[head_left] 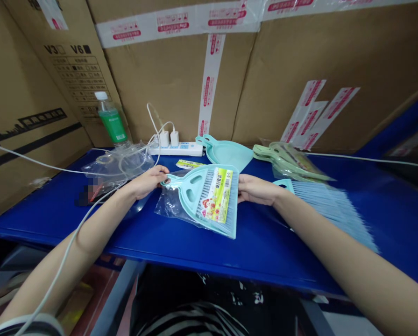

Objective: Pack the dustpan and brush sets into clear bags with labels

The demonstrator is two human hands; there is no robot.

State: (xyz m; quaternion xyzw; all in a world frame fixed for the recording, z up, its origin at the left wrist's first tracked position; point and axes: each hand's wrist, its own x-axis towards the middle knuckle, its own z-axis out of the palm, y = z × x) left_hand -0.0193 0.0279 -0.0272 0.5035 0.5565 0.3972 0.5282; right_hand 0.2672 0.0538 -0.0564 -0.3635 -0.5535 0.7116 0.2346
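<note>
Left hand [152, 180] pinches the handle end, right hand [256, 189] grips the wide edge (fingers partly hidden) of the bagged pale-turquoise plastic dustpan-and-brush set [206, 196], between them over the flat blue table [261, 242], long axis left-to-right, both hands equally near.

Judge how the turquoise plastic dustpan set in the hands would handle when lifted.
The turquoise plastic dustpan set is probably stiff: its pan shows no sag between left hand and right hand. Its thin rim suggests lightness. The loose, clear plastic film along its edge might make it slippery.
</note>
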